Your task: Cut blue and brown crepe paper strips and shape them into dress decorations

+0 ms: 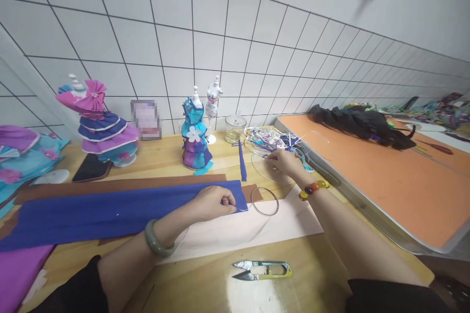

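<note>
Fingers curled into a pinch, my left hand (216, 201) rests over the right end of a long blue fabric strip (121, 212). A thin white cord (241, 210) comes out from its fingertips. My right hand (284, 164) is closed at the near edge of a tangle of ribbons and cords (270, 138); what its fingertips pinch is too small to make out. Between the hands lies a thin ring (265, 214), partly on a pale pink strip (290, 217). Brown fabric (211, 179) shows beneath the blue. Yellow-handled thread snips (262, 270) lie in front, blades pointing left.
Small dress forms in ruffled fabric, one pink and blue (103, 124) and one teal (193, 139), stand at the back near a glass bowl (235, 129). A phone (91, 167) lies at left. An orange board (374, 176) with a raised edge is at right.
</note>
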Demonstrator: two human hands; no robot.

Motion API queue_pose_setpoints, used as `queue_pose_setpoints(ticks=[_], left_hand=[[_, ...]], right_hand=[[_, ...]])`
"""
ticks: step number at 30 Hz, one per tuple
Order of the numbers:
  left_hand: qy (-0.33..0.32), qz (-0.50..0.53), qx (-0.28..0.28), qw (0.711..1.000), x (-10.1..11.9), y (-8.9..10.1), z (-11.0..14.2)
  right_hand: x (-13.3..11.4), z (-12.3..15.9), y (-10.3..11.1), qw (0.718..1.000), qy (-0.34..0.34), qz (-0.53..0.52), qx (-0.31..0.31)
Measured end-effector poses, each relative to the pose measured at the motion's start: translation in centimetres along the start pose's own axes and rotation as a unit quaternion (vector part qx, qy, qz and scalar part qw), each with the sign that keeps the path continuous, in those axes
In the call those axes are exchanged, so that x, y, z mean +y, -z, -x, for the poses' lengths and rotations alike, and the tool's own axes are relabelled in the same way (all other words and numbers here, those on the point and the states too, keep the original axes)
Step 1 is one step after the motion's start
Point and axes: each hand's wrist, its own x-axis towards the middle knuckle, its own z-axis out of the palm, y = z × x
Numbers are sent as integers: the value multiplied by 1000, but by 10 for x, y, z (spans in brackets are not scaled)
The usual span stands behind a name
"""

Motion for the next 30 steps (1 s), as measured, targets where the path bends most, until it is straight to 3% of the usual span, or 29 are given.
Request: queue_pose_setpoints(ticks=[9, 18, 24, 30], left_hand=[[-11, -10, -3, 1000, -4, -1, -1], [-21, -18, -10, 1000, -1, 2, 0], [-22, -10, -21, 999, -1, 3, 0], [-11, -3, -26, 1000, 4, 5, 1]], right_hand=[[20, 3, 11, 1000, -18, 3, -5], [12, 8, 7, 996, -15, 84, -37], [20, 20, 21, 994, -36, 100, -16], [21, 23, 12, 993, -49, 103, -7]])
